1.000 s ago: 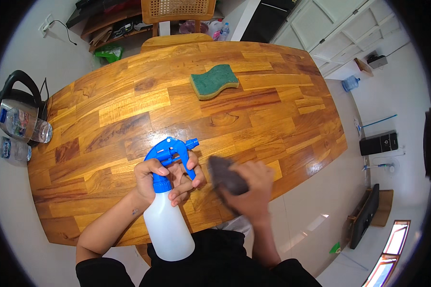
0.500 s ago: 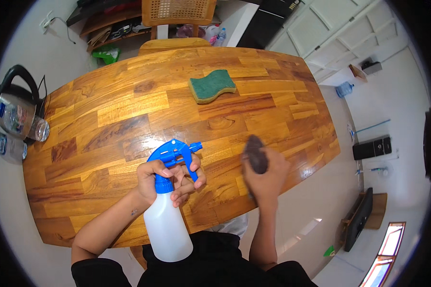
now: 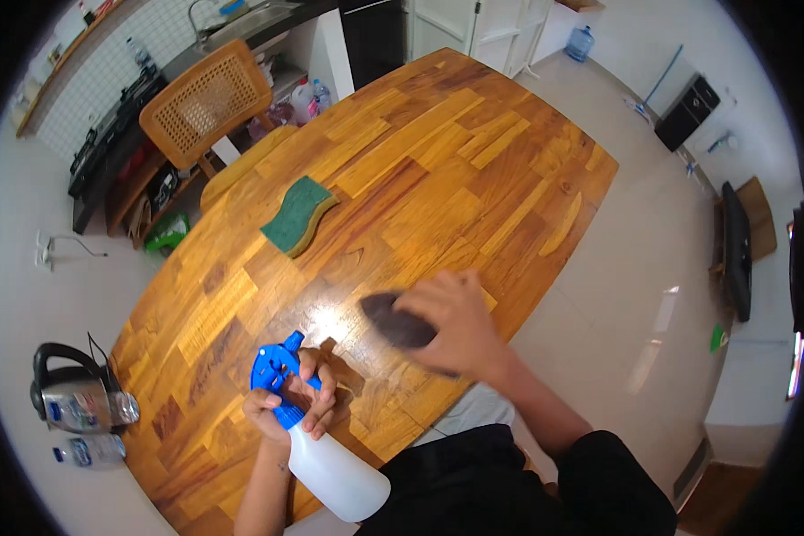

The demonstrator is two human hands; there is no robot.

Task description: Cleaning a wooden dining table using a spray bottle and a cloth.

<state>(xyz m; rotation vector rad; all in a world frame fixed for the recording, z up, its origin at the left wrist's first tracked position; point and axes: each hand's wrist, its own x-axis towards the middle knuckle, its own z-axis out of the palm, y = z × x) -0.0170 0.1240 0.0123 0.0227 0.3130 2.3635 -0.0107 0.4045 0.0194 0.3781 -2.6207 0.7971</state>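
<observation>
The sprayer (image 3: 339,478) was bright blue at its top and milky white below; the block (image 3: 397,320) was a dark, blackish brown; the sponge (image 3: 297,214) was deep green on its face, yellow along its side; the counter (image 3: 393,223) wore a patchwork of honey, amber and dark brown strips, with streaked grain; the chair (image 3: 207,103) was tan, its back a woven lattice; the kettle (image 3: 71,393) was silver and black; the shirt (image 3: 612,482) was black, the trousers (image 3: 473,417) pale grey; the floor (image 3: 590,313) was greyish beige; the jug (image 3: 579,43) was translucent blue; the tiles (image 3: 165,36) made a white grid.
</observation>
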